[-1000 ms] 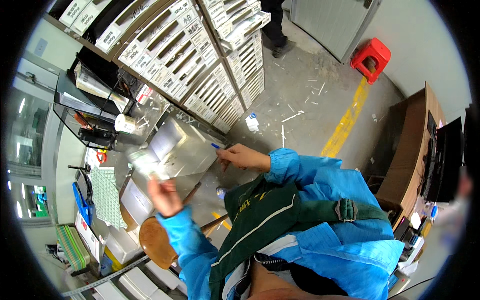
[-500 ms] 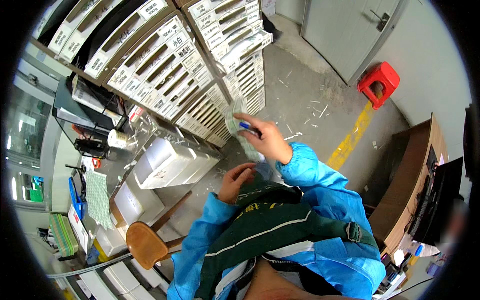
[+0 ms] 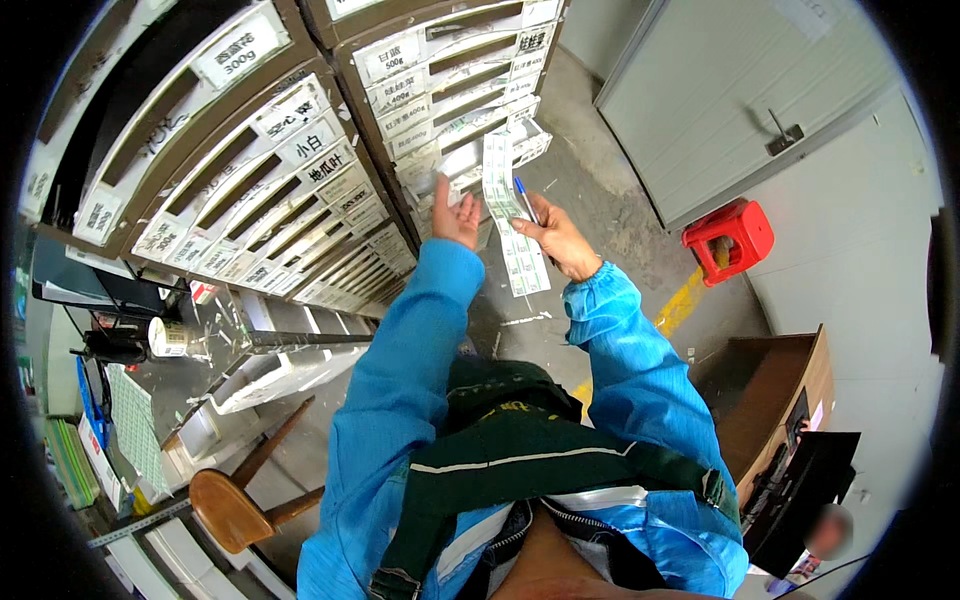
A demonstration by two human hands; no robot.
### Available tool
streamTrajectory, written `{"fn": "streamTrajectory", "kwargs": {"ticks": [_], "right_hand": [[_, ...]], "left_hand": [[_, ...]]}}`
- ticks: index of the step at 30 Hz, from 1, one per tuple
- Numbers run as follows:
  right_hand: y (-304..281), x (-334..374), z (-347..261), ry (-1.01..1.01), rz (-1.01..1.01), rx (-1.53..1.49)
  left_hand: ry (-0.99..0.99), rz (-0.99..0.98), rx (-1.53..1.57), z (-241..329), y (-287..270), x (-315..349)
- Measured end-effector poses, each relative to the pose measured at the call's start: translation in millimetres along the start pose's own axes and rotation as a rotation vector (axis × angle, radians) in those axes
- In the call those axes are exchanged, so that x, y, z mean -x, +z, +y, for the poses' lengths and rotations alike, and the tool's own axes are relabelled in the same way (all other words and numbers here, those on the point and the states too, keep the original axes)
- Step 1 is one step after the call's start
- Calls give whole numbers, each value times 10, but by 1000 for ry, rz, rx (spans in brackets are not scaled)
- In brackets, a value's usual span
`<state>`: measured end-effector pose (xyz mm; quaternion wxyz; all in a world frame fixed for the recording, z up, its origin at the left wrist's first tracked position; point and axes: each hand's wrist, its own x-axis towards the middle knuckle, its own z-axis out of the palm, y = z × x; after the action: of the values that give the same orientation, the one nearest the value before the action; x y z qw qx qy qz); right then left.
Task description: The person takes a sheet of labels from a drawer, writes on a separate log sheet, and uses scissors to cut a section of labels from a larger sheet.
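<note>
A long strip of white-and-green printed labels (image 3: pixel 524 262) hangs from my right hand (image 3: pixel 563 243), pinched between thumb and fingers. That same hand also carries a blue pen (image 3: pixel 521 190), which points up and away from me. My left hand (image 3: pixel 457 217) is open and empty, fingers apart, beside the front of the labelled drawer cabinet (image 3: pixel 405 100). One drawer (image 3: pixel 530 150) there is pulled out, and the upper end of the strip is over it. The strip hides part of that drawer.
A second bank of labelled slots (image 3: pixel 290 170) stands to the left. Below it are white bins (image 3: pixel 290 375) and a brown wooden stool (image 3: pixel 225 510). At right are a red plastic stool (image 3: pixel 730 240), a grey door (image 3: pixel 740 110) and a desk (image 3: pixel 790 410) with a monitor. Paper scraps litter the floor.
I have come nearer the cabinet. My left hand has reached forward from my waist and opened toward the drawers. The label strip, still in my right hand with the pen, has moved toward the pulled-out drawer.
</note>
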<state>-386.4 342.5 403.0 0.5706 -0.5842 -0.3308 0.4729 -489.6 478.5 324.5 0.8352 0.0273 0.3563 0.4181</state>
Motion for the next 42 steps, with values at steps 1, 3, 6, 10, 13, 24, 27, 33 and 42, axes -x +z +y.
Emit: {"fn": "streamTrajectory", "kwargs": {"ticks": [1,3,6,10,13,24,27,33,42], "right_hand": [[-72,22,-60,68,-16,-11],[-247,-17,-129,146,-95,48],[-529,-62,-258,215,-263,85],[-734,-190,-377,86,-444,251],[-862,-553,-417,-64,-537,669],[-685,-1446,-72,-673,-71,1242],[-636,-1255,-247,-798,-59,1163],[-467,-1455,-558,-957,-48,1191],[-296,-1466,-568,-738,-77,1385]], "left_hand": [[32,30,7,-61,28,13],[116,66,17,-108,127,30],[129,40,12,-182,46,122],[136,51,61,-441,-78,446],[184,91,82,-627,-126,703],[230,51,124,-915,-122,910],[278,39,111,-887,-88,843],[383,-70,98,-578,-13,188],[547,-53,-147,-246,42,-452]]}}
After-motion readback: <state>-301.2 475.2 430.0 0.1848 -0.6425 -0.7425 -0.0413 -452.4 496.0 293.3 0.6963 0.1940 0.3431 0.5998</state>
